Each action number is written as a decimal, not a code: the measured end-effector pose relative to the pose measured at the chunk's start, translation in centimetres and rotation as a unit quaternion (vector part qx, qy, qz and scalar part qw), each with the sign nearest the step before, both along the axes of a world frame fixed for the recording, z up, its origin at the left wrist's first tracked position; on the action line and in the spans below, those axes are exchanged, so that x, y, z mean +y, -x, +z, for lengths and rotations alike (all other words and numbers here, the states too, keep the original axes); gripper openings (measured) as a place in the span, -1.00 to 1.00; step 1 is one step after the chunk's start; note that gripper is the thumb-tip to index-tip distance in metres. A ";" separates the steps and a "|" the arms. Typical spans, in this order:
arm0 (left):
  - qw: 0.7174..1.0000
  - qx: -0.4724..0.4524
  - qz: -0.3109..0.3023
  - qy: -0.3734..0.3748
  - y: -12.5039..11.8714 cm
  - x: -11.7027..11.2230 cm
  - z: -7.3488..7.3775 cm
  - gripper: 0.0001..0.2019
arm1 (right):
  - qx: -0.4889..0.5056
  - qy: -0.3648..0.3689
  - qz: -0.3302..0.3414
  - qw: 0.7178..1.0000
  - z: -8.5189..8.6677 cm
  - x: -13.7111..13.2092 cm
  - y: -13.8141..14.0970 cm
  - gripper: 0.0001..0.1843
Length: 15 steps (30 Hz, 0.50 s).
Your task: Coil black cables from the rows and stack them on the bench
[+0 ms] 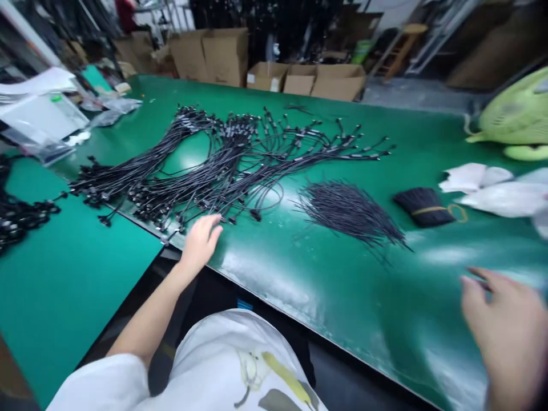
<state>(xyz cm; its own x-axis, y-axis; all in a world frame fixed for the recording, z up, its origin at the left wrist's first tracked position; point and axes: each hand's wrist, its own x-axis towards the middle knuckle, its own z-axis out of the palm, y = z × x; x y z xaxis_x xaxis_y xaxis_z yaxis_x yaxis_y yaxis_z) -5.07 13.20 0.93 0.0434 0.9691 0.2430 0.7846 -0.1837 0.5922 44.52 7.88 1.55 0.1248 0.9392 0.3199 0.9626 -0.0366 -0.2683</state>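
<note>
Black cables (pixel 214 165) are spread just beyond the loosely parted, unclenched fingers of the left hand (pixel 197 244); the right hand (pixel 509 319), blurred and loosely open, is held well apart.

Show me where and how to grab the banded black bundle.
Probably best around the body of the black bundle, beside the yellowish band, right hand coming from the near side: the band wraps it and juts rightward in a loose loop, toward white packets.
</note>
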 end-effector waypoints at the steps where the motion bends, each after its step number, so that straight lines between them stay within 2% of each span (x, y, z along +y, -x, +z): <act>1: 0.998 0.038 0.044 -0.034 1.5 1.6 0.2 -0.63 | 0.011 0.005 0.005 1.000 -0.9 0.9 1.0 -0.53; 2: 0.991 0.080 0.093 -0.051 2.9 3.3 0.5 -0.60 | 0.022 0.023 0.033 0.999 -1.5 2.0 2.3 -0.57; 4: 0.976 0.161 0.147 -0.028 5.2 6.9 0.8 -0.56 | 0.043 0.059 0.140 0.987 -2.3 4.3 6.1 -0.63; 7: 0.967 0.221 0.130 0.011 7.7 12.3 1.1 -0.56 | 0.050 0.056 0.260 0.963 -2.1 7.7 12.4 -0.66; 10: 0.968 0.226 0.101 0.042 9.9 16.9 1.5 -0.57 | 0.032 0.089 0.348 0.933 -1.4 9.9 17.4 -0.64; 13: 0.971 0.209 0.046 0.107 12.3 20.4 1.9 -0.70 | 0.019 0.128 0.399 0.908 -0.8 11.5 20.1 -0.66; 15: 0.974 0.196 0.015 0.114 13.5 21.9 2.1 -0.76 | 0.014 0.146 0.417 0.897 -0.5 12.7 21.1 -0.68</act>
